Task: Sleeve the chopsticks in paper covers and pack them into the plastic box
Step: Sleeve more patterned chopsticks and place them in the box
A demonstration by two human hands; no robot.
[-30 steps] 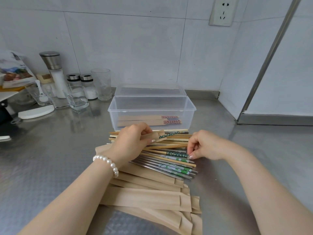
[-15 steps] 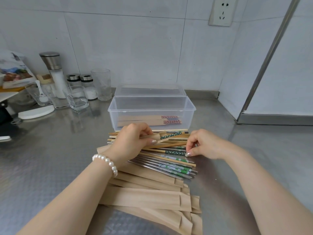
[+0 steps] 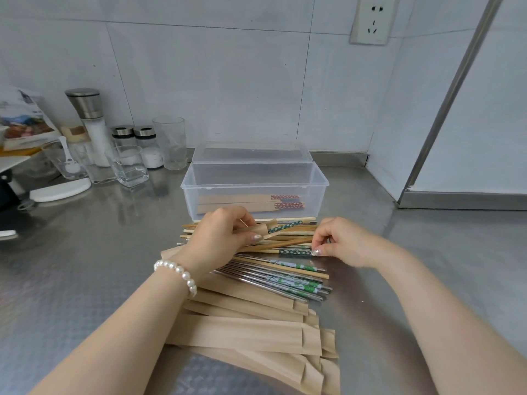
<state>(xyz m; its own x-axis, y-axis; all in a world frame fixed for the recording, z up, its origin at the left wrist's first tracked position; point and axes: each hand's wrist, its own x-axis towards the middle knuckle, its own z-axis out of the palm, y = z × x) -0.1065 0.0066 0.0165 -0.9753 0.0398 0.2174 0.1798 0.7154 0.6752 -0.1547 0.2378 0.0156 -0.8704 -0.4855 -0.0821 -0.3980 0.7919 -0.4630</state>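
Two sleeved pairs [image 3: 251,203] in clear box [image 3: 319,192] (open).

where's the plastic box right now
In the head view the plastic box sits open at centre, against the back wall, just behind the chopstick pile, right of the glasses.

Bare forearms, pearl bracelet [image 3: 177,273] on left wrist, glittery painted nails

A steel-topped grinder [image 3: 90,121], two lidded jars [image 3: 137,143] and several glasses [image 3: 170,142] cluster at the back left of the steel table [image 3: 85,252]. A wall socket [image 3: 373,19] sits high on the tiles.
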